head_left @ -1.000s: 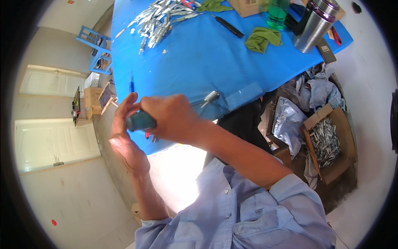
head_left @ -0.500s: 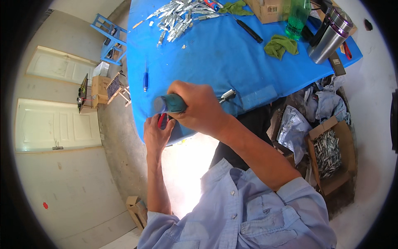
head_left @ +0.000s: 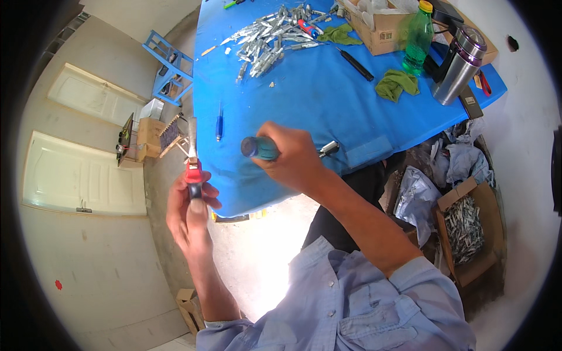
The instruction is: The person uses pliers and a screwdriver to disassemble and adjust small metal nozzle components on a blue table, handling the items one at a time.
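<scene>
My left hand (head_left: 190,210), left of the table's near corner, grips a red-and-black handled tool (head_left: 193,173) with its long metal end pointing up. My right hand (head_left: 290,152) is closed round a teal handle (head_left: 260,148) with a dark end cap, held over the blue table cover (head_left: 252,99); whatever extends from that handle is hidden. A small metal cylindrical part (head_left: 329,147) lies just right of that hand. A blue-handled screwdriver (head_left: 219,127) lies on the cover farther back, with a pile of silvery metal pieces (head_left: 263,47) toward the far side.
At the back right stand a cardboard box (head_left: 374,35), green bottle (head_left: 415,47) and steel flask (head_left: 453,73), near green cloths (head_left: 395,85) and a black tool (head_left: 355,64). Below right sits an open box of metal pieces (head_left: 462,228). Left are a blue chair (head_left: 170,76) and doors (head_left: 85,172).
My left hand has picked up the red-handled tool from the table's edge and raised it, moving left. My right hand stays closed on the teal handle, now farther right than a second ago.
</scene>
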Demonstrator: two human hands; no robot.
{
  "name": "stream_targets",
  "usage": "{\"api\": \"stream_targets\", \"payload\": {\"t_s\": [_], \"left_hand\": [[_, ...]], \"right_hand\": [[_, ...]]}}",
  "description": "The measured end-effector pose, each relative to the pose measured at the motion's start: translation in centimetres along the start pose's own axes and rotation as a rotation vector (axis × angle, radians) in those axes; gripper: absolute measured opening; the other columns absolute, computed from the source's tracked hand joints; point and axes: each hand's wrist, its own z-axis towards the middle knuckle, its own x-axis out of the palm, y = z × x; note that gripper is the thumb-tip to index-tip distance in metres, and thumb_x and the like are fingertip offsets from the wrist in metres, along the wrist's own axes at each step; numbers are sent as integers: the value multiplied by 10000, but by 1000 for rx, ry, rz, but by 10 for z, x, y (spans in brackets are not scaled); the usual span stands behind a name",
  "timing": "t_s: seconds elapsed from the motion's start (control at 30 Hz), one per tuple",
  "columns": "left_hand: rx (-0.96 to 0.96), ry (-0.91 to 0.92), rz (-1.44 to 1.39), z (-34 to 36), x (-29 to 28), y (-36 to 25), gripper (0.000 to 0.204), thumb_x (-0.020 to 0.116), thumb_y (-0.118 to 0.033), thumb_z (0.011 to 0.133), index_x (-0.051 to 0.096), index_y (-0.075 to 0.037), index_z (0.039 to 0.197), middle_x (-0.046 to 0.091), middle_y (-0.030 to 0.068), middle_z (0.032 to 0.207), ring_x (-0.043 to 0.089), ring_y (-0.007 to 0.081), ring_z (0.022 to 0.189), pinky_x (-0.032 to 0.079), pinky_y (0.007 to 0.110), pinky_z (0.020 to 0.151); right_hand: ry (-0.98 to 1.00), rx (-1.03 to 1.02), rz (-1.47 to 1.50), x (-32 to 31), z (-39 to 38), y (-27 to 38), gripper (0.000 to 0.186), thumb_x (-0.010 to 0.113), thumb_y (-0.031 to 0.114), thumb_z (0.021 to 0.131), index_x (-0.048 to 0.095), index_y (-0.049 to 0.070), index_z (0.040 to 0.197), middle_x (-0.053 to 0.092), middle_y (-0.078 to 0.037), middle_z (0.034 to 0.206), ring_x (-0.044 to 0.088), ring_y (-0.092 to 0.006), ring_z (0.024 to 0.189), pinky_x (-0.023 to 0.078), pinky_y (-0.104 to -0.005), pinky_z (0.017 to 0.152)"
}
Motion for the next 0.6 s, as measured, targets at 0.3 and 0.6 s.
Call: {"api": "stream_targets", "payload": {"t_s": [0.3,0.6], "left_hand": [[201,196,515,0,21,-14,568,733,-96,884,561,57,1404,663,96,1158,612,160,983,505,293,867],[96,4,349,1,19,-12,594,744,-39,830,555,61,1385,662,133,1187,646,201,1015,526,332,889]], "right_hand": [[-57,-17,60,-5,-1,1,218,784,123,812,592,76,904,648,-144,770,670,-378,718,511,-450,608],[-81,-51,23,-3,-2,0,226,777,159,826,573,76,876,643,-136,765,671,-368,722,507,-449,599]]}}
